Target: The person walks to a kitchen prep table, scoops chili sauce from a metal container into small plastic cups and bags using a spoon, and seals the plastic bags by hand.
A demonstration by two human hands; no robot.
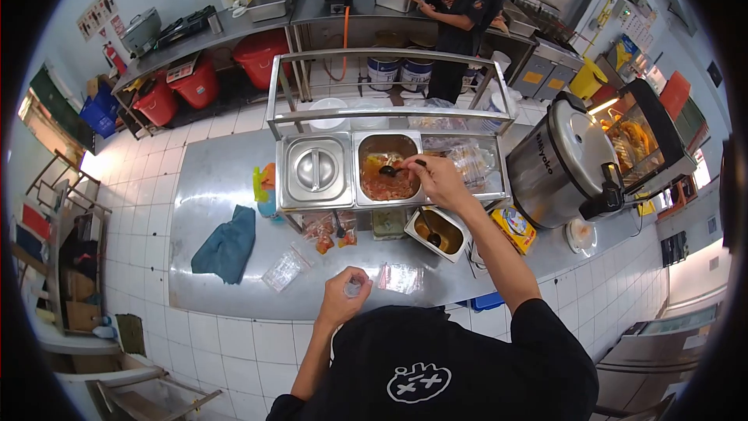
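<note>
My right hand [438, 182] grips the handle of a black ladle [389, 171]. Its bowl dips into a square steel food pan [418, 140] holding a reddish sauce with bits in it. Low over the table's near edge, my left hand [341, 296] is closed around a small clear plastic bag [354, 288], partly hidden by the fingers. Beside that hand lies a stack of clear plastic bags [401, 278], and another pile of bags [287, 267] is to its left. Small bags with orange-red contents [324, 245] sit below the lidded steel pan [315, 170].
A smaller steel pan [460, 252] with a black ladle stands under my right forearm. The steel rack [389, 117] rises behind the pans. A large cooker [557, 164] and yellow box [513, 230] are right; a teal cloth [226, 249] is left. A co-worker [471, 15] stands at the back counter.
</note>
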